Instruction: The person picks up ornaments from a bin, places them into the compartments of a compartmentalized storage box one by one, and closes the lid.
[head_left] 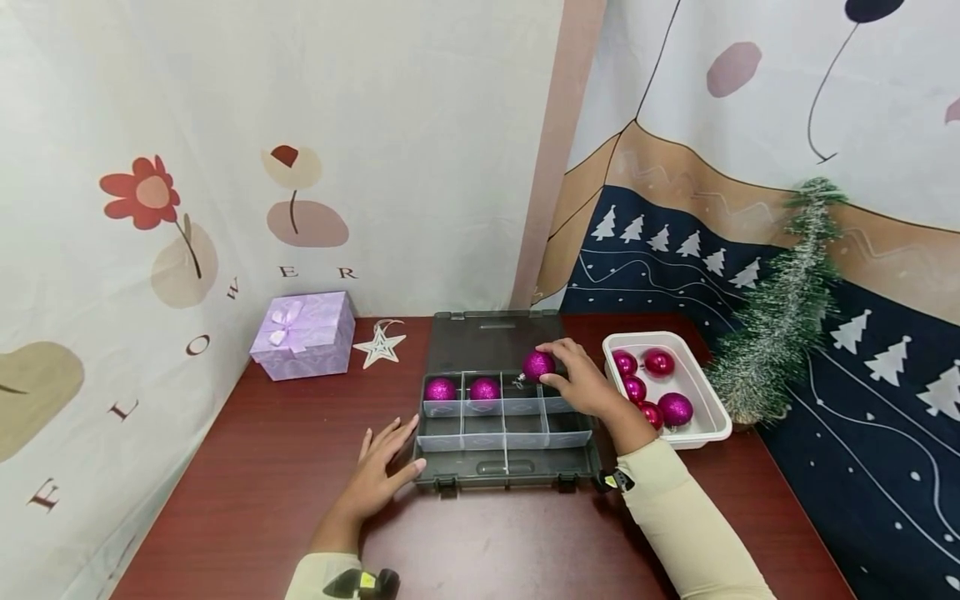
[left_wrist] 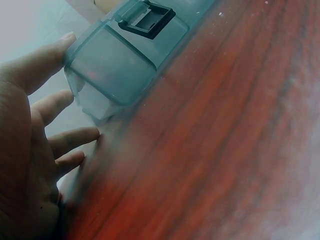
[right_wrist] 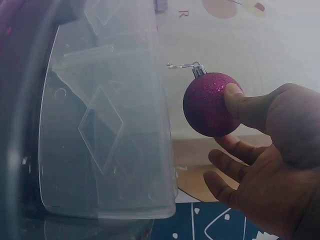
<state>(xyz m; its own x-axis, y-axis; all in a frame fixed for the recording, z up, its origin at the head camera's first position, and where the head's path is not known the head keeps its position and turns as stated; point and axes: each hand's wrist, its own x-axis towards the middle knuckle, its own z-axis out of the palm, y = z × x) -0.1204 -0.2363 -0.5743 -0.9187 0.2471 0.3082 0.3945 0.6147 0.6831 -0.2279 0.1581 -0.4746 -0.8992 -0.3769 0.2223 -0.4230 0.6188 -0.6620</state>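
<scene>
Right grip (head_left: 579,379) has a glittery magenta bauble (head_left: 537,366) pinched over the far row of a divider case (head_left: 461,467), two more baubles (head_left: 483,389) sitting in the left slots. Left grip (head_left: 381,468) is spread at the case's left edge; white tub (head_left: 718,428) of ornaments (head_left: 658,362) off right.

Both cream-sleeved arms (head_left: 693,517) are pointing forward. Inward of the left edge of the red-brown wood-grained surface (head_left: 255,483), the bare left hand (head_left: 379,470) is holding its fingers spread; the bare right hand (head_left: 583,379) is pinching.
</scene>
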